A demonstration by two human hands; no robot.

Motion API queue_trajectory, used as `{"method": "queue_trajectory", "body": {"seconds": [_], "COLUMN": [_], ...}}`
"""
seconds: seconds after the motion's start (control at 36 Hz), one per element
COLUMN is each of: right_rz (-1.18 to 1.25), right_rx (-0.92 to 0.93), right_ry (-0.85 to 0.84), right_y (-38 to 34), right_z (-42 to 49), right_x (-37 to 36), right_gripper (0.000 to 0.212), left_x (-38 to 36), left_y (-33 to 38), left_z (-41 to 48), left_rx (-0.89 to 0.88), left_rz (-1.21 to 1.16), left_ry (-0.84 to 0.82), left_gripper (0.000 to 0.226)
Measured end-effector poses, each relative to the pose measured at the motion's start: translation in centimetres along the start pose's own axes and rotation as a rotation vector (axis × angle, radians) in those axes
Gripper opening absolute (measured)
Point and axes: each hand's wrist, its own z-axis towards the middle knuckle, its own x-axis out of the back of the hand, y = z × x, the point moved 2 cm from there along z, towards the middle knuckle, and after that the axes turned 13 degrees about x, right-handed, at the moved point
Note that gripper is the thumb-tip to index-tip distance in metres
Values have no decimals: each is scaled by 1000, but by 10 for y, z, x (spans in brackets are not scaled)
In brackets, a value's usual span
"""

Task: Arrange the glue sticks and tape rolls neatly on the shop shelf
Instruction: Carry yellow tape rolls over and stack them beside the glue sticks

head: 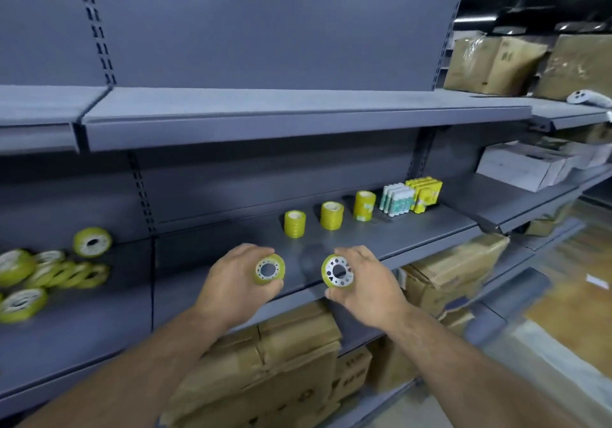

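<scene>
My left hand (231, 281) grips a yellow-green tape roll (270, 269) over the front of the grey middle shelf (198, 281). My right hand (367, 281) grips another tape roll (337, 272) with a white patterned core. Behind them stand three neat stacks of tape rolls (294, 223), (331, 215), (364, 205). White glue sticks (397, 200) and yellow glue-stick packs (424, 194) stand upright at the row's right end. A loose pile of tape rolls (49, 272) lies at the shelf's left.
A bare grey shelf (298, 119) runs above. Brown cardboard boxes (291, 361) fill the lower shelf under my hands. More boxes (493, 63) and white cartons (526, 165) sit on the shelving to the right, with a white controller (587, 98) on top.
</scene>
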Motion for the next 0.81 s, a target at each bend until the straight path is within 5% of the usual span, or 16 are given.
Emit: {"method": "queue_trajectory", "body": {"seconds": [0.19, 0.42, 0.61, 0.81], "right_rz": [15, 8, -39, -36], "right_rx": [-9, -31, -35, -10], "right_ry": [12, 1, 14, 0], "right_y": [45, 86, 113, 126], "right_z": [8, 42, 92, 133], "right_x": [15, 18, 31, 26], "right_gripper": [77, 80, 81, 82], "left_x": [-28, -57, -74, -85], "left_y": [31, 45, 41, 42], "left_z": [34, 106, 171, 201], "left_rx": [60, 91, 76, 100], "left_rz": [56, 204, 306, 352], "left_ry": [-16, 26, -64, -54], "left_gripper": [49, 14, 57, 52]}}
